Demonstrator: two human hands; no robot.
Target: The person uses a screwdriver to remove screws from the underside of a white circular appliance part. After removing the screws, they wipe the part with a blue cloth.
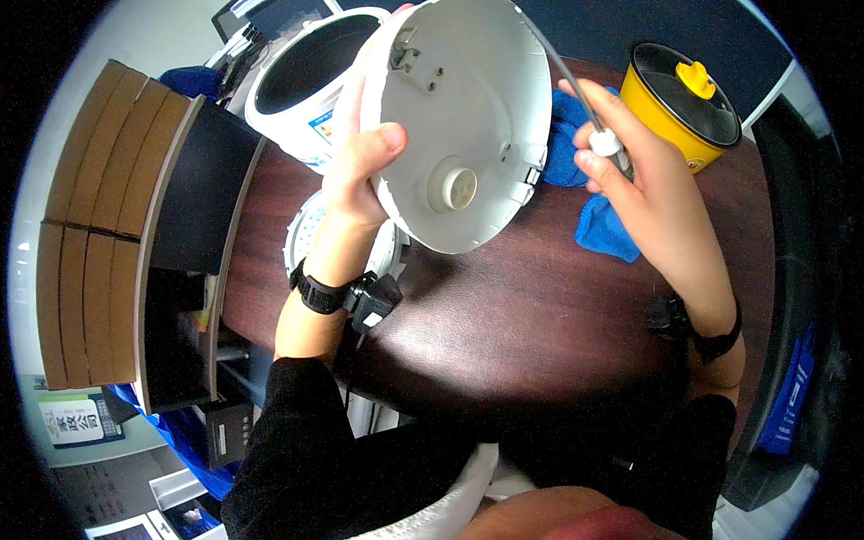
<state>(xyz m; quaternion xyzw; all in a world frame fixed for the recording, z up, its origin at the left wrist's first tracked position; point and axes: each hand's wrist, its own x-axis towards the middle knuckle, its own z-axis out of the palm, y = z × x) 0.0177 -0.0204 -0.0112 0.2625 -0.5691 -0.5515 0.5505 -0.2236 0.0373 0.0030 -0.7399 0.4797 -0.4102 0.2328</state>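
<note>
My left hand [360,175] grips the near left rim of a hollow white plastic shell [481,99], thumb inside and the other fingers mostly hidden behind it. The shell is tilted so its inside faces me, showing a short round socket [459,188] and small clips and screws. My right hand [643,171] is closed on a thin grey rod with a white fitting [606,142] near its lower end. The rod slants up and left along the shell's right rim; I cannot tell whether they touch. Under my left wrist lies a white round perforated part [306,225].
Behind the shell stands a white tub [270,121] with a dark inside. Blue cloths [607,229] lie on the dark wooden table [504,315] near a yellow container [666,121] with a black lid and yellow knob. Cardboard boxes [103,171] line a shelf at left.
</note>
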